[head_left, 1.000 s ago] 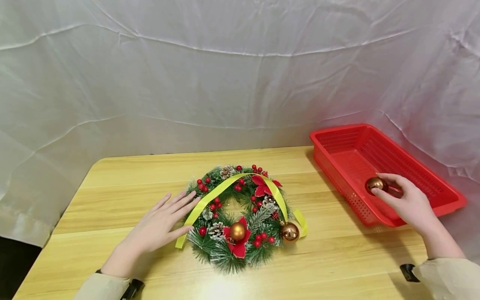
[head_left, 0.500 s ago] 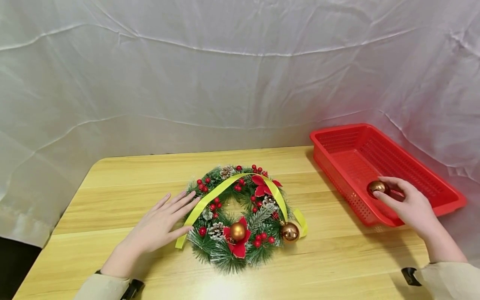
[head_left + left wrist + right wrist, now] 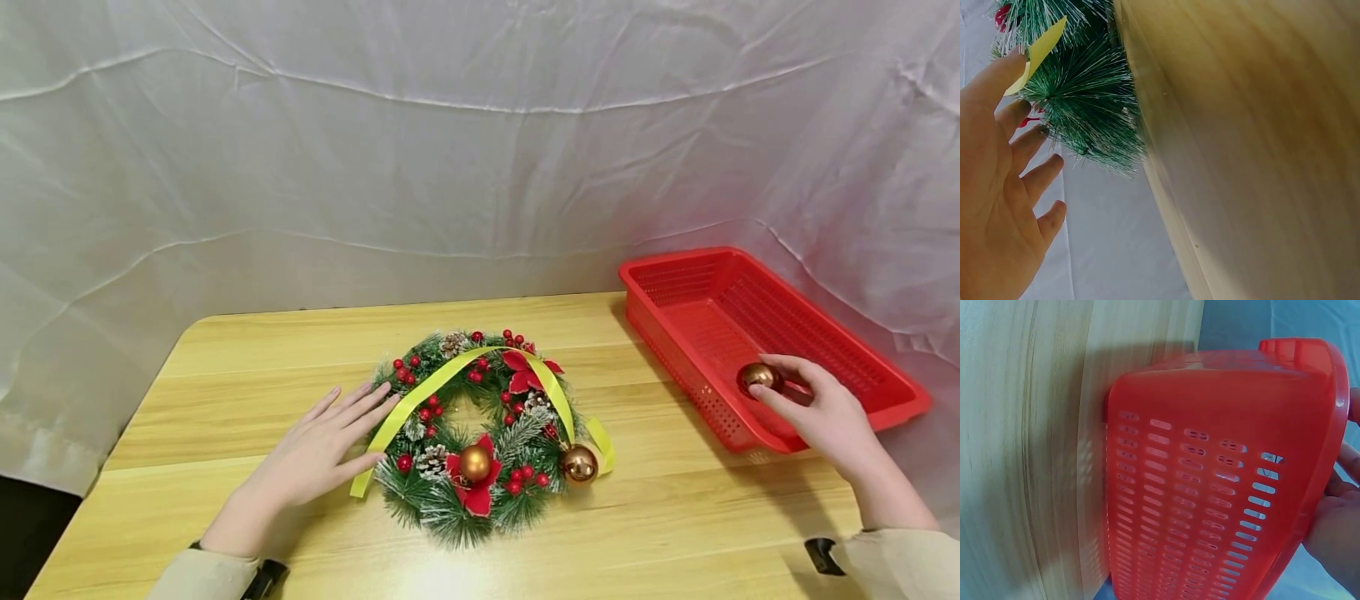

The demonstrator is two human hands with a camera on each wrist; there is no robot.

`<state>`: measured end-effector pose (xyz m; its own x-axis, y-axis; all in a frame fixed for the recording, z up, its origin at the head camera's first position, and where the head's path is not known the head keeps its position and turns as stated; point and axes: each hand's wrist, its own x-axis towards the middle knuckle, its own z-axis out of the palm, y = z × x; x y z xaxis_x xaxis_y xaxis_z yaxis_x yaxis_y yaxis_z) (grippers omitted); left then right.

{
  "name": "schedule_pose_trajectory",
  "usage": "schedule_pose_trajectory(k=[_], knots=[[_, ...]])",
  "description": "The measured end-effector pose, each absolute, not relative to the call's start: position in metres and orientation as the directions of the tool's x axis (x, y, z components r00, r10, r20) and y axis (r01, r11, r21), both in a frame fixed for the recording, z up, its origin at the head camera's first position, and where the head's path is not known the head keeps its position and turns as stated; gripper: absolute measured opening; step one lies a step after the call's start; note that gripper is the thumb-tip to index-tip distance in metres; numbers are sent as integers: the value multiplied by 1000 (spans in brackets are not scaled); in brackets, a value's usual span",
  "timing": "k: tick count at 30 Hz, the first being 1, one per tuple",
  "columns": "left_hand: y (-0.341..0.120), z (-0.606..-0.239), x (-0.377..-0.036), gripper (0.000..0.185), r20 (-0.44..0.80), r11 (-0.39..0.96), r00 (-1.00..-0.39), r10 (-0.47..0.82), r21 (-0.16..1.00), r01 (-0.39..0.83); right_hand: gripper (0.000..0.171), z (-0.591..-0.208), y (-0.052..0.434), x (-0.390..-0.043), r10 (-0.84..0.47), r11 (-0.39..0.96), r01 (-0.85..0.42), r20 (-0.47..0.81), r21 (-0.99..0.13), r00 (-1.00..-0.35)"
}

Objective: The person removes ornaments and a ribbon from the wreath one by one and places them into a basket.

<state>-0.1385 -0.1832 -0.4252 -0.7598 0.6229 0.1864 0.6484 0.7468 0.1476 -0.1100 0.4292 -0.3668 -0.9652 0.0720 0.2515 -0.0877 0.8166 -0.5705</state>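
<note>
A green Christmas wreath point(image 3: 517, 442) lies on the table, decorated with red berries, pine cones and red flowers. Across it arches a yellow ribbon point(image 3: 429, 385), with a shiny bronze ball ornament point(image 3: 579, 465) at its right end. A matte gold ball point(image 3: 475, 462) sits on the front flower. My left hand point(image 3: 311, 454) rests at the wreath's left side, fingers extended to its edge; the left wrist view shows the thumb beside the ribbon point(image 3: 1041, 53). Inside the red basket point(image 3: 675, 367), my right hand point(image 3: 821, 412) pinches another bronze ball ornament point(image 3: 757, 380) between thumb and fingers.
The perforated basket stands at the table's right side, and its wall point(image 3: 1210, 481) fills much of the right wrist view. A wrinkled pale cloth point(image 3: 420, 167) hangs behind the wooden table point(image 3: 247, 367).
My right hand has shifted slightly down and to the right with the bronze ball ornament inside the basket. The left hand and the wreath have stayed in place.
</note>
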Motion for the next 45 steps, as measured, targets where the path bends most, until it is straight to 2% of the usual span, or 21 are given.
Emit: schedule_pose_trajectory(k=[18,28,36,45], knots=[[-184,-425,-138,70,201,739,-749,632,138,660,55,-364,425,-107,71,799,-78,221,-596,-973],[-183,-425,-139,70,186,748,-759,624,139,649,51,-365,404,-107,45,795,-138,285,-590,-957],[-184,-426,-140,70,179,748,-759,626,136,649,51,-371,380,-109,-76,730,-286,343,-621,-936],[-183,-424,-139,70,183,742,-754,630,145,655,53,-368,345,-108,-168,667,-434,446,-605,-879]])
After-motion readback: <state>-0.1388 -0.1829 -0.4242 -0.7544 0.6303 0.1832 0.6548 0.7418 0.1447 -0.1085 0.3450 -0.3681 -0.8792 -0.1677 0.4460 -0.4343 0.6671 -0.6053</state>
